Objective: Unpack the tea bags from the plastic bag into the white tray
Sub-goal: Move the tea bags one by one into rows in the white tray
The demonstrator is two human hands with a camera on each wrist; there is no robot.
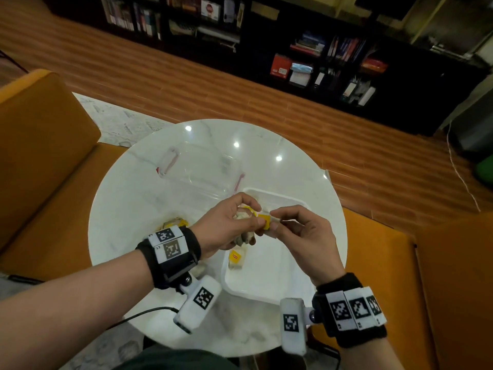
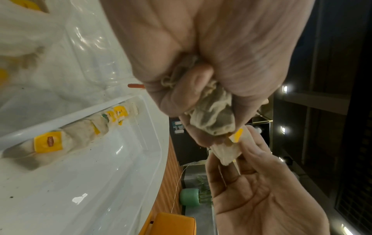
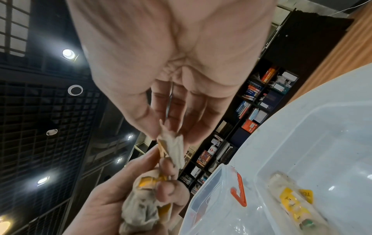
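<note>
Over the white tray [image 1: 269, 287], my left hand [image 1: 241, 222] grips a crumpled bunch of tea bags [image 2: 213, 114], fingers curled round it. My right hand [image 1: 277, 221] pinches a single tea bag with a yellow tag [image 1: 265, 221] between thumb and fingertips; that bag [image 3: 175, 147] still touches the bunch [image 3: 141, 206]. Several tea bags [image 1: 236, 259] lie in the tray's left part, lined along its wall [image 2: 48, 143]. The plastic bag [image 1: 173, 222], holding yellow-tagged bags, lies on the table behind my left wrist, mostly hidden.
A clear plastic container [image 1: 197, 172] with red latches [image 3: 239, 190] stands at the back of the round white table [image 1: 128, 209], touching the tray's far corner. Orange seats [image 1: 40, 156] flank the table. A black cable [image 1: 138, 316] runs off the near edge.
</note>
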